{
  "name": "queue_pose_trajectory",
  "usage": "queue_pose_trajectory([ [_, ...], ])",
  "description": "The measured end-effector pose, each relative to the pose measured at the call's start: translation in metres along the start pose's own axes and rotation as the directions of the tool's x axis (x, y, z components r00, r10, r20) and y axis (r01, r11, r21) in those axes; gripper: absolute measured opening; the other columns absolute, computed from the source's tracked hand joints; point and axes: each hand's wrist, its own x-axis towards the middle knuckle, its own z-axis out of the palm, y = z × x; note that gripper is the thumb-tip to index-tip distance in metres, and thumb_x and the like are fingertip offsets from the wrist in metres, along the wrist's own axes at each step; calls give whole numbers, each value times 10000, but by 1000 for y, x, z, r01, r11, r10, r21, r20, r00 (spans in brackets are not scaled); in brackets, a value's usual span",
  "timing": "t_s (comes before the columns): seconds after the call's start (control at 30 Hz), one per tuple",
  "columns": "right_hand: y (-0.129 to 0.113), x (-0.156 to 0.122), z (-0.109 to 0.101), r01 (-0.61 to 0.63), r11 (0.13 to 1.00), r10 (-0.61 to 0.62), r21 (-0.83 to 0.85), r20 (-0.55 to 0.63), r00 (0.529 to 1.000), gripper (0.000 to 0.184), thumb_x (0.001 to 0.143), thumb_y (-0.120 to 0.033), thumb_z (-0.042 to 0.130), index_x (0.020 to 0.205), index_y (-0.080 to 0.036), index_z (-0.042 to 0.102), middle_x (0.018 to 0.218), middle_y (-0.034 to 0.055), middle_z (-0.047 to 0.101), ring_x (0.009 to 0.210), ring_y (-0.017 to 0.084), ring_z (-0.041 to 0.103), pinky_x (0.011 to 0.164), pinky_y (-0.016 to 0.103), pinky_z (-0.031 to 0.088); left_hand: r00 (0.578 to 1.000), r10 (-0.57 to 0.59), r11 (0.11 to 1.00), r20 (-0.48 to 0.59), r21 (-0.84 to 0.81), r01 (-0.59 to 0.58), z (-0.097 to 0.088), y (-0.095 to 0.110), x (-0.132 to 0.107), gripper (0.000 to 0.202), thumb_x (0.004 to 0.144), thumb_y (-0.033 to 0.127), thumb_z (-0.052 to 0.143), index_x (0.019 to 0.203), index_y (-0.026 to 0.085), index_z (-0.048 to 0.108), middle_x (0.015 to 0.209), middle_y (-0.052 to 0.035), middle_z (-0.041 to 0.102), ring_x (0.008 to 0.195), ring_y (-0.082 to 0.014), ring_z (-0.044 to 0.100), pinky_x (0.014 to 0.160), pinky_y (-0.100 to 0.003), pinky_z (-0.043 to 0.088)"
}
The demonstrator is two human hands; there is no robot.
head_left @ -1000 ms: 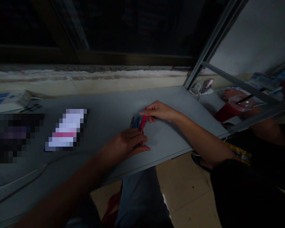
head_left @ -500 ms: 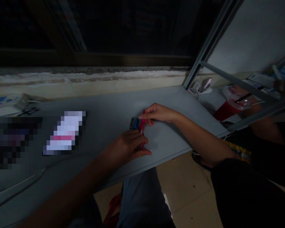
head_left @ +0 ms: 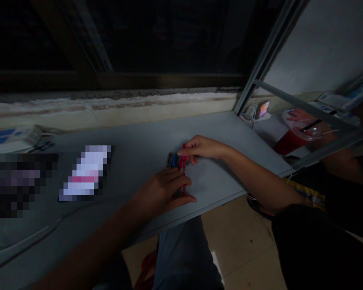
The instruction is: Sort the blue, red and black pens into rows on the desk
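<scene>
Both of my hands are on a slim pink-red object (head_left: 184, 163) with an orange patch, held just over the desk. Its kind is too dark and small to tell. My right hand (head_left: 197, 148) pinches the far end between thumb and fingers. The near end sits between the thumb and fingers of my left hand (head_left: 166, 187), which covers part of it. Right beside the object, on its left, is a small dark and blue thing (head_left: 171, 160), partly behind my left fingers; I cannot tell whether it is attached.
A lit phone (head_left: 86, 173) lies left on the grey desk (head_left: 145, 141), near a blurred dark device (head_left: 18, 181) and a cable. Beyond a metal frame (head_left: 290, 96) at right are a red drink cup (head_left: 293, 137), a small screen and another person's hand (head_left: 299, 114).
The view has shifted slightly, moving everything a little down and right. Both my hands keep their hold on the pink-red object. The other person's hand at right has moved.
</scene>
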Motion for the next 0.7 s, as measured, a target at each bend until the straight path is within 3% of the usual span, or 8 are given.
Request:
queue_pose_trajectory([
  [0.17, 0, 0, -2, -20, 1000, 20, 9, 3, 1000, 428, 807, -506, 851, 695, -120, 705, 546, -1, 673, 473, 69, 571, 492, 200, 445, 998, 56, 995, -13, 87, -55, 4, -3, -1, 225, 1073, 355, 581, 958, 178, 658, 876, -32, 686, 825, -173, 656, 765, -292, 523],
  [0.47, -1, -1, -3, -55, 998, 56, -10, 4, 998, 415, 832, -499, 829, 694, -131, 696, 554, -4, 670, 484, 68, 568, 508, 205, 445, 999, 38, 998, 12, 40, -39, 1, 0, 1, 248, 1077, 378, 561, 960, 181, 656, 871, -31, 681, 831, -183, 671, 791, -307, 543],
  [0.53, -2, -2, -5, -49, 999, 49, -21, -15, 999, 405, 833, -492, 824, 694, -134, 693, 554, -9, 664, 484, 67, 561, 509, 208, 435, 1000, -20, 999, -3, 33, 20, 1, -1, 0, 292, 1044, 465, 610, 1106, 182, 649, 860, -24, 677, 798, -190, 673, 774, -320, 556],
  [0.6, -3, -3, -7, -53, 998, 52, -44, -26, 998, 388, 838, -479, 811, 699, -136, 694, 557, -11, 658, 486, 71, 556, 515, 213, 431, 990, -132, 989, -45, 60, 135, 1, -2, -1, 495, 980, 564, 669, 1266, 166, 595, 853, -25, 672, 755, -204, 670, 732, -335, 563],
  [0.63, -3, -4, -8, -63, 996, 61, -68, -33, 998, 379, 847, -468, 799, 700, -135, 694, 556, -12, 653, 485, 72, 551, 518, 216, 429, 978, -199, 975, -66, 91, 204, 1, -3, -1, 548, 956, 585, 686, 1280, 156, 581, 855, -32, 674, 745, -210, 670, 718, -342, 564],
  [0.7, -4, -5, -11, -104, 983, 95, -154, -67, 993, 359, 868, -437, 771, 693, -134, 690, 540, -14, 639, 475, 76, 536, 518, 222, 418, 949, -307, 933, -69, 173, 314, 2, -4, 0, 450, 948, 554, 693, 1153, 162, 612, 878, -55, 687, 749, -219, 677, 714, -348, 560],
])
